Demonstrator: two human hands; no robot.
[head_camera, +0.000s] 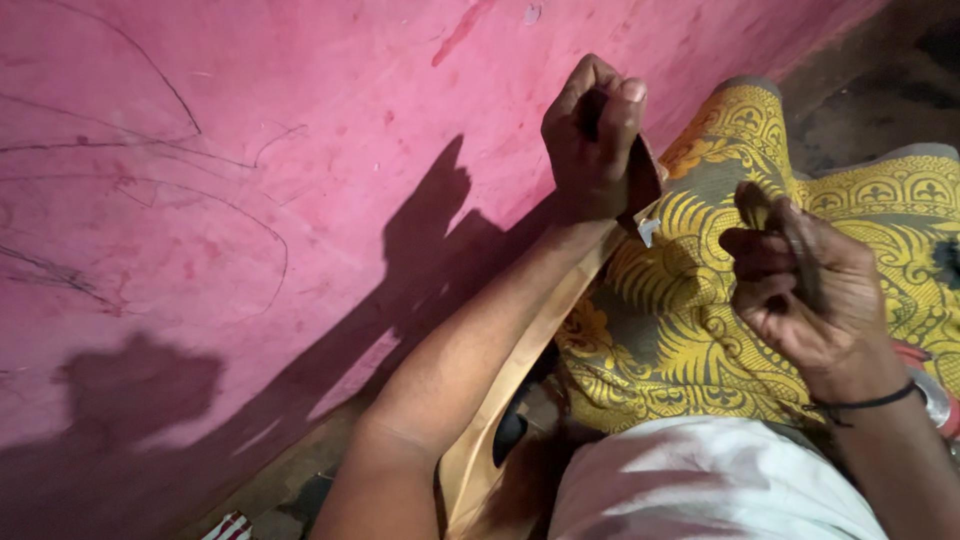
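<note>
My left hand (592, 135) is curled into a tight fist close to the pink wall (250, 200), thumb pressed over the knuckles, and it clamps the upper end of a long flat wooden strip (520, 370). The strip leaves the bottom of my fist and slants down along my forearm toward my lap, its pale face catching the light. A dark brown flap (642, 180) sticks out of the fist on the side facing my other hand, just above the strip.

My right hand (800, 285) sits well apart from it, over the yellow patterned cloth (680, 330) on my legs. Its fingers are bent inward around something small and dark (752, 205) at the fingertips; I cannot tell what it is.
</note>
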